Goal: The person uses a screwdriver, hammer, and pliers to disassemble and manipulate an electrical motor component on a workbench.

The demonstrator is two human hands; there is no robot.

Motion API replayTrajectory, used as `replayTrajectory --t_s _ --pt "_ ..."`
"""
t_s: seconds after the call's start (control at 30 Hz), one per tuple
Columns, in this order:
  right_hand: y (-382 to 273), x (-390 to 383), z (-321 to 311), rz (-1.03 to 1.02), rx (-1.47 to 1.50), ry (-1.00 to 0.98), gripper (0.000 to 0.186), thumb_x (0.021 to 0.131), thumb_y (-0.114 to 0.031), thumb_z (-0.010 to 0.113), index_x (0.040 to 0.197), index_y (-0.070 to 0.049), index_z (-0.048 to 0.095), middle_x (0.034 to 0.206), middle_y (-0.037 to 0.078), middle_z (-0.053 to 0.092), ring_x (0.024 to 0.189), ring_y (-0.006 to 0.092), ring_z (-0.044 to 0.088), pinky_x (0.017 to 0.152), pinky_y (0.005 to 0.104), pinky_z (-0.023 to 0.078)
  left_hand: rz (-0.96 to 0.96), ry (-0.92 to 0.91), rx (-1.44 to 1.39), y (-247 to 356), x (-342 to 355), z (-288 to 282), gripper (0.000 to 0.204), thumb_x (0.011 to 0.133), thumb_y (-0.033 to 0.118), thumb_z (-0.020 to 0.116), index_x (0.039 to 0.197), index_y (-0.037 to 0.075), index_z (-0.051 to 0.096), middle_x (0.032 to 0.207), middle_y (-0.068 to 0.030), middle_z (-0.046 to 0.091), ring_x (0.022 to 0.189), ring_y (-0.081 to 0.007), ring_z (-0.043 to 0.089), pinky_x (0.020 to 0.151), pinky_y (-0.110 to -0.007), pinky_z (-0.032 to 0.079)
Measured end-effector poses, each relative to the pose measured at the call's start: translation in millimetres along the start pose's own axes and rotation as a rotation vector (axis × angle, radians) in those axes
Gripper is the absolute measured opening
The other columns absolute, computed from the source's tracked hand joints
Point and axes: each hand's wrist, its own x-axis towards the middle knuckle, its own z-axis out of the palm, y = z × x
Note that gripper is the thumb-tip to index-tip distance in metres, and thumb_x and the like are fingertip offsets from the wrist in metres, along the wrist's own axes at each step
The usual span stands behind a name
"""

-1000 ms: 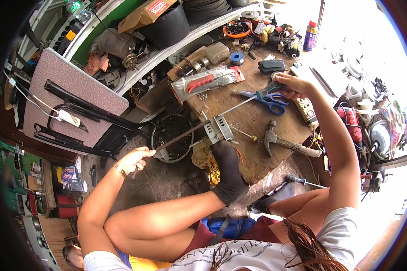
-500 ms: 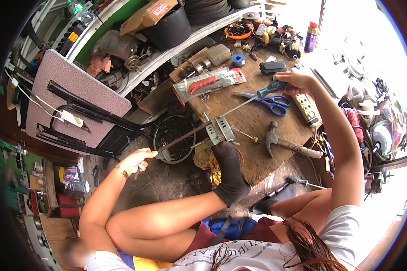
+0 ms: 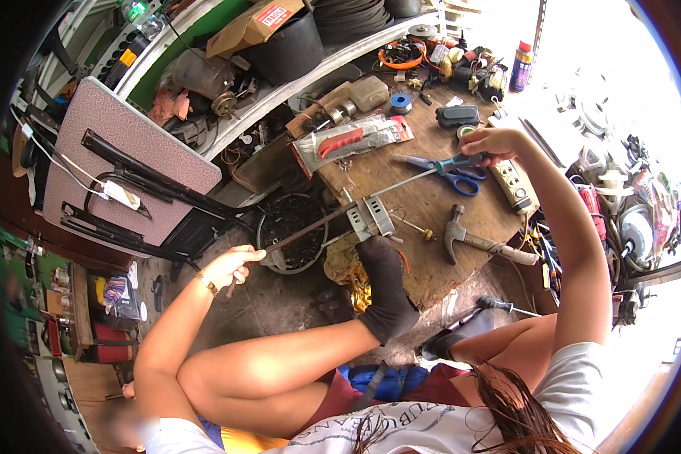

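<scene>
My right hand (image 3: pixel 493 144) grips the teal handle of a screwdriver (image 3: pixel 448 164) over the right side of the wooden bench. Its long shaft slants down-left to a slotted metal bracket (image 3: pixel 371 217) at the bench's left edge. My foot in a black sock (image 3: pixel 384 276) rests against the bracket's near side. From the bracket's left side a long dark brown strip (image 3: pixel 303 231) runs to my left hand (image 3: pixel 233 268), whose fingers are closed on its end. Whether strip and shaft touch inside the bracket cannot be made out. Blue-handled scissors (image 3: pixel 462 181) lie beneath the screwdriver.
A claw hammer (image 3: pixel 461 236) lies on the bench (image 3: pixel 431 265), with a power strip (image 3: pixel 511 185) at its right side. Behind are a packaged red-handled saw (image 3: pixel 348 141), a black case (image 3: pixel 457 115) and a spray can (image 3: pixel 520 66). A bucket (image 3: pixel 259 234) stands below the brown strip.
My right hand and the screwdriver have shifted slightly downward, and the handle lies flatter. My left hand stays near the same place, still on the strip.
</scene>
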Motion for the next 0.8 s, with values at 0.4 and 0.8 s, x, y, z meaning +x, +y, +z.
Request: replayTrajectory --t_s 0.4,0.8 --pt "-13.7 7.9 25.6 -0.097 -0.726 0.194 0.041 0.082 -0.028 0.075 0.116 -0.011 0.061 0.105 0.007 0.06 0.095 0.0185 0.056 0.072 0.0323 0.048 0.011 -0.001 0.011 -0.6 3.6 -3.6 0.029 0.091 0.029 0.07 0.081 0.015 0.047 0.069 0.0086 0.038 0.045 0.0007 0.028 0.037 -0.017 0.022" --pt "-22.6 5.3 55.9 -0.27 -0.927 0.33 0.035 0.081 -0.023 0.074 0.108 -0.006 0.058 0.111 0.012 0.061 0.102 0.0289 0.061 0.084 0.0399 0.045 0.015 0.006 0.016 1.0 3.5 -5.9 0.027 0.093 0.026 0.067 0.081 0.016 0.045 0.07 0.0093 0.038 0.046 0.0008 0.03 0.038 -0.017 0.022"
